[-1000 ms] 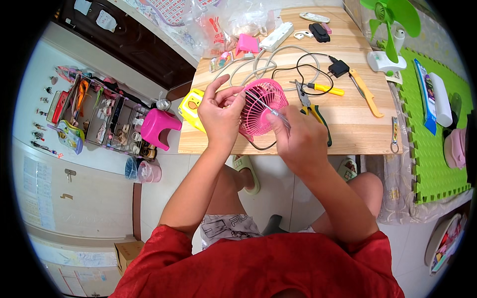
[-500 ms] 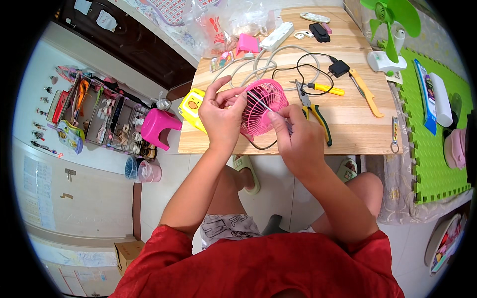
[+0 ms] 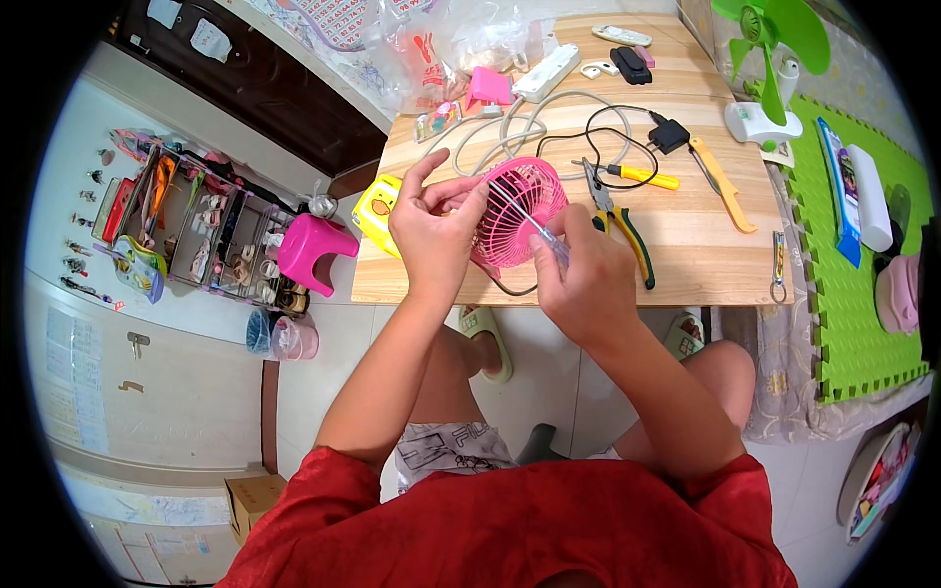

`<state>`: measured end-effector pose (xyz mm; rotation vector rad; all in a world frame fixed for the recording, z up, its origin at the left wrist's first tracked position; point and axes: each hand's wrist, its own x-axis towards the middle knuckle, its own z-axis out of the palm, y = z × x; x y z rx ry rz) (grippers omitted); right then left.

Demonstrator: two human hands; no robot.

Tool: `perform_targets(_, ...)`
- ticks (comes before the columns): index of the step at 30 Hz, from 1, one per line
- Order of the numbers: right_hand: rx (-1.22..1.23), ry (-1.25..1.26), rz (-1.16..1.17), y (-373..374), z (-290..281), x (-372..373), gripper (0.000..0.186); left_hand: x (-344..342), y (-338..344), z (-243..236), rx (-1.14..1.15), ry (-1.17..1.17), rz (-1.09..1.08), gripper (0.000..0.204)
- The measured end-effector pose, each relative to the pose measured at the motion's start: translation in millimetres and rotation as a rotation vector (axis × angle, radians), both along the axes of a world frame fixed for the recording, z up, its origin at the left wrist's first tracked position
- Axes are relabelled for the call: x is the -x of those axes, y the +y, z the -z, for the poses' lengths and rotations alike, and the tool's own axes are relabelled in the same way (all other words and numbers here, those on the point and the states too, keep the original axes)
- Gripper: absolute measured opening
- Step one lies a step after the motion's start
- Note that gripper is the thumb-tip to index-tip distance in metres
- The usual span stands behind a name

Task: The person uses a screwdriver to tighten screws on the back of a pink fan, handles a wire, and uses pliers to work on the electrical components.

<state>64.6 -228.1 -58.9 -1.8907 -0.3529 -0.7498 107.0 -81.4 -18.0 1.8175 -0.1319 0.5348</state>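
Note:
My left hand (image 3: 438, 220) is closed at the left rim of a pink slotted fan guard (image 3: 522, 235), holding it up over the table's front. In my right hand (image 3: 591, 279) is a screwdriver (image 3: 555, 243) with a clear handle; its thin shaft crosses the guard, and the tip reaches my left fingertips. What lies under those fingertips is hidden. A dark cable hangs below the guard. Beside my right hand lie pliers (image 3: 627, 230) with green and yellow handles. Left of my left hand sits a yellow case with a duck face (image 3: 375, 208).
On the wooden table (image 3: 686, 274) lie a yellow-handled tool (image 3: 649, 176), a black adapter (image 3: 669, 135), an orange-yellow knife (image 3: 723, 186), a white power strip (image 3: 547, 72) and looping cables. A green-bladed fan (image 3: 765, 118) stands at right. A pink stool (image 3: 319, 253) is at left.
My right hand has shifted slightly left and turned, so more of the screwdriver's handle and shaft shows. The fan guard and my left hand have barely moved.

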Motion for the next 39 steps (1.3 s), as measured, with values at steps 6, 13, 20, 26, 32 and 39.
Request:
perform_targets(6,0.108,-0.085,0.086,-2,-1,-1,0.016,-4,7,3,-0.043,-0.002,0.027,0.047)
perform_targets(13,0.096,-0.142,0.114,-2,-1,-1,0.011,-6,7,4,-0.072,-0.031,0.048,0.046)
perform_targets(20,0.042,-0.043,0.085,-2,3,-1,0.014,-5,5,6,-0.024,-0.039,0.052,0.042)
perform_targets(26,-0.041,0.052,0.043,-3,1,-3,0.014,-5,10,5,-0.083,-0.015,0.06,0.032)
perform_targets(32,-0.019,0.049,0.048,-3,1,-3,0.012,-5,12,3,-0.157,-0.016,0.06,0.027)
perform_targets(39,-0.008,0.031,0.057,-2,1,-4,0.011,-9,14,2,-0.191,0.029,0.103,0.024)
